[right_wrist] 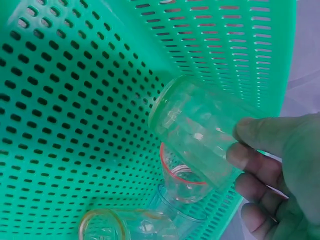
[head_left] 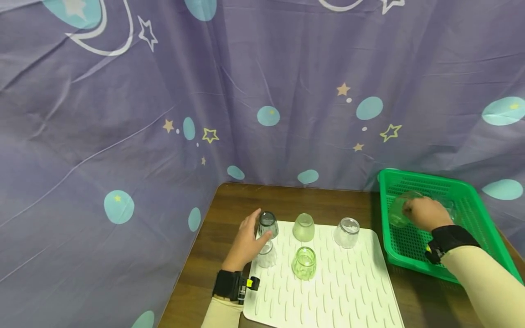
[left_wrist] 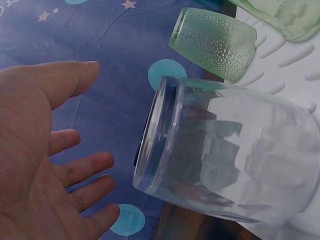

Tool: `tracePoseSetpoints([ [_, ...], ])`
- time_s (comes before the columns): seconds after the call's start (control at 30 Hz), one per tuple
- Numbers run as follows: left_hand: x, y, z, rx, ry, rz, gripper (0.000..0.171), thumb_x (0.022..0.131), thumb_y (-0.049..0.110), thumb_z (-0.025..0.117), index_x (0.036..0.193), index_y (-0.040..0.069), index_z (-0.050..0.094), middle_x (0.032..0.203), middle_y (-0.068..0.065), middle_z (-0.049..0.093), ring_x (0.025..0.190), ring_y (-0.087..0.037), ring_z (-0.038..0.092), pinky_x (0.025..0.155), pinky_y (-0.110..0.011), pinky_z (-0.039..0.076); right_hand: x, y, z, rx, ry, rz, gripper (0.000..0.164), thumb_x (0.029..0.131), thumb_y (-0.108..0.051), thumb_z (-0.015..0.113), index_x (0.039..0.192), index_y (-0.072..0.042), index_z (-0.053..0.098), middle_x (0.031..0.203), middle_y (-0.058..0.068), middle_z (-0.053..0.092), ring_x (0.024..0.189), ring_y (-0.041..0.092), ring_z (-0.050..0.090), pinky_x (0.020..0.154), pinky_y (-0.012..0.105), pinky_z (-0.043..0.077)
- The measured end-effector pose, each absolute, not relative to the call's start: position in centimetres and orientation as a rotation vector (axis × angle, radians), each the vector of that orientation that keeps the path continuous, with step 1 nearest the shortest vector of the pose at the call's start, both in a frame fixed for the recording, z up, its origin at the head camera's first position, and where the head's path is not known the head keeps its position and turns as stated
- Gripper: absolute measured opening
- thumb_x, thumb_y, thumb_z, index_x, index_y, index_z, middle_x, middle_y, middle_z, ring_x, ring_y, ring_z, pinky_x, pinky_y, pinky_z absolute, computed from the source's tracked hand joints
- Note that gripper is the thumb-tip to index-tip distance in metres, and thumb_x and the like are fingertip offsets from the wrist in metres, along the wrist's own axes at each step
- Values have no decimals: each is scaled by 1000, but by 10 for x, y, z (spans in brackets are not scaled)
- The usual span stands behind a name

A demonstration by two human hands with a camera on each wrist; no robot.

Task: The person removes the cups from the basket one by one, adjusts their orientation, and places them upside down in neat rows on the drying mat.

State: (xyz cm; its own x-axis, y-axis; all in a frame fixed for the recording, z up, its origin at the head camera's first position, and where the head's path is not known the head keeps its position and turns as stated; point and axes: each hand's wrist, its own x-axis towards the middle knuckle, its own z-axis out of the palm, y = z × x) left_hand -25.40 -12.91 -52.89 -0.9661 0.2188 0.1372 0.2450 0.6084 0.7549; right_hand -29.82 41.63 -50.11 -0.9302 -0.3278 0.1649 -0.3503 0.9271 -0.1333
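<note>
My left hand [head_left: 247,243] has its fingers spread beside a dark grey glass [head_left: 268,224] at the far left corner of a white drying mat [head_left: 340,291]. In the left wrist view its palm faces the base of an upside-down clear glass [left_wrist: 265,150], with a gap between. Inside a green basket [head_left: 410,262], my right hand [head_left: 428,214] pinches a clear drinking glass [right_wrist: 200,125] between thumb and fingers. That glass is tilted, its far end near the basket floor. Upside down on the mat stand a frosted green glass [head_left: 304,228], a light green glass [head_left: 304,264] and another clear glass [head_left: 347,233].
More glasses lie in the basket: a red-rimmed one [right_wrist: 185,182], a blue-rimmed one [right_wrist: 187,217] and an amber-rimmed one [right_wrist: 130,227]. Brown wooden tabletop [head_left: 246,196] surrounds the mat. A purple patterned curtain [head_left: 287,91] hangs behind and at the left.
</note>
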Motion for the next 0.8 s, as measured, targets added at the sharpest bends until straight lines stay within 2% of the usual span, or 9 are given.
tracePoseSetpoints([
  [0.07,-253,-128,-528,-404,-2783,-1323,80,99,46,68,164,25,26,163,-7,37,149,-33,35,114,-59,39,-294,416,-498,517,-2925,249,51,97,0,65,70,-24,29,68,-7,18,60,12,22,61,35,19],
  [0.13,-253,-126,-527,-407,-2778,-1321,80,99,44,68,164,25,26,162,-7,39,148,-33,36,114,-58,39,-289,415,-494,510,-2896,242,53,96,0,66,72,-24,25,70,-7,16,61,12,19,61,35,17],
  [0.17,-253,-126,-527,-405,-2780,-1323,80,99,44,69,164,26,27,161,-7,39,148,-32,36,114,-57,39,-287,415,-492,505,-2882,242,51,95,0,67,70,-23,30,68,-7,19,60,12,21,61,35,18],
  [0.23,-253,-124,-526,-409,-2774,-1323,79,99,43,69,164,25,27,160,-8,41,148,-31,37,114,-57,39,-283,414,-489,495,-2857,240,38,93,1,70,67,-15,48,63,-6,34,57,11,29,58,33,24],
  [0.33,-251,-123,-525,-418,-2768,-1326,79,99,43,69,164,24,28,160,-8,41,147,-31,38,114,-57,40,-276,413,-484,482,-2823,243,4,89,1,74,85,0,73,69,4,62,56,14,49,54,36,41],
  [0.4,-250,-122,-525,-425,-2764,-1324,79,99,43,69,164,23,29,160,-9,41,147,-32,38,113,-57,40,-271,411,-482,470,-2803,250,12,86,1,76,98,4,77,78,11,70,59,17,57,54,39,48],
  [0.43,-249,-121,-524,-425,-2767,-1321,79,99,43,69,164,23,28,160,-8,41,147,-31,38,113,-57,40,-269,410,-481,465,-2792,244,14,86,0,77,99,5,77,79,13,71,60,19,59,54,40,49],
  [0.8,-245,-115,-520,-447,-2776,-1323,76,100,41,69,163,23,31,159,-8,42,147,-32,38,113,-57,40,-240,396,-474,405,-2675,195,14,82,1,81,95,3,75,73,7,65,65,28,56,58,45,49],
])
